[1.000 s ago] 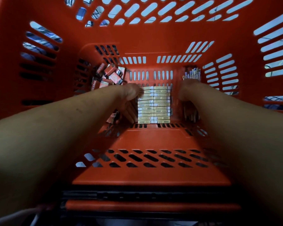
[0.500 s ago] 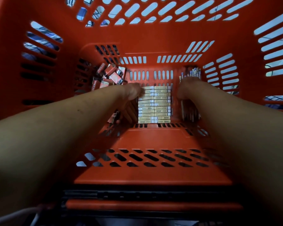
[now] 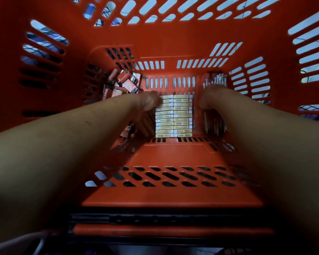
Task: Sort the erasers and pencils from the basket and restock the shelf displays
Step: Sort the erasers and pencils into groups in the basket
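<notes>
I look down into a deep orange basket (image 3: 173,188). A tidy block of yellow-and-white boxes (image 3: 174,116) lies in the middle of its floor. Loose red eraser packets (image 3: 124,82) are heaped at the far left corner. A bundle of pencils (image 3: 217,80) lies along the right side. My left hand (image 3: 145,113) reaches down with straight fingers against the block's left side. My right hand (image 3: 209,100) rests over the pencils, apart from the block. Its fingers are hidden in shadow among the pencils.
The slotted orange walls rise steeply on all sides around both forearms. A few more red packets (image 3: 127,130) lie by my left fingers. A black and orange handle bar (image 3: 173,230) crosses the near rim.
My right hand has shifted slightly toward the far wall along the pencils, which now spread a little wider at their tips. My left hand has barely moved.
</notes>
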Action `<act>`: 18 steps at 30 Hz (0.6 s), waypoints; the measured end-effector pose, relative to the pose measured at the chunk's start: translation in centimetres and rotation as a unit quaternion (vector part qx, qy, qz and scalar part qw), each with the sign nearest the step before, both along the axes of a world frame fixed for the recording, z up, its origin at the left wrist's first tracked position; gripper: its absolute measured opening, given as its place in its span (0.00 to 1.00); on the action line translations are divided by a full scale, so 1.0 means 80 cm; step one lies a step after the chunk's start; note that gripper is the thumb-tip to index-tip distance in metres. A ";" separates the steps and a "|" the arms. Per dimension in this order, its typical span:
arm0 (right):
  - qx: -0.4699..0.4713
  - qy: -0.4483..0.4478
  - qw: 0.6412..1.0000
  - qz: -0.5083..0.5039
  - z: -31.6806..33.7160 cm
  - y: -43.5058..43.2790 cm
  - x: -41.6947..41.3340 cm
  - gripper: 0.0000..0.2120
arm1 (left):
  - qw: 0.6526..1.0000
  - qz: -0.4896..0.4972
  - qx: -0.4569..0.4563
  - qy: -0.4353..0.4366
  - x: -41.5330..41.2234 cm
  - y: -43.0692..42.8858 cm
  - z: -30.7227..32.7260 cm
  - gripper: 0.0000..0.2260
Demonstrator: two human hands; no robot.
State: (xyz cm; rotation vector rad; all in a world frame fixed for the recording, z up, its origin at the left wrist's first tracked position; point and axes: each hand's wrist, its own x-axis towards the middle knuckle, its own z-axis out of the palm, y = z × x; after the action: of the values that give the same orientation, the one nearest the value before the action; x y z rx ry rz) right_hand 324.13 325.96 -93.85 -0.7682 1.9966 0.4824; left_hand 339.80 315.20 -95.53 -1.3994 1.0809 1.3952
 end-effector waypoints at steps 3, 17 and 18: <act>-0.001 -0.002 1.000 0.003 0.001 0.001 -0.001 0.19 | 1.000 -0.001 0.000 -0.001 -0.001 0.000 0.001 0.31; 0.003 -0.032 0.999 0.013 0.012 -0.012 -0.002 0.25 | 1.000 -0.019 -0.001 0.005 -0.003 -0.003 0.007 0.28; -0.001 -0.037 0.999 0.009 0.012 -0.016 -0.002 0.25 | 1.000 -0.021 -0.002 0.001 -0.003 -0.003 0.008 0.29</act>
State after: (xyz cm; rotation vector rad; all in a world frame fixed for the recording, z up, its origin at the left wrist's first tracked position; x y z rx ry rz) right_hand 323.96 324.68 -92.85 -0.7949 1.9245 0.4559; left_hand 339.56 314.93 -94.90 -1.3719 1.1091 1.3646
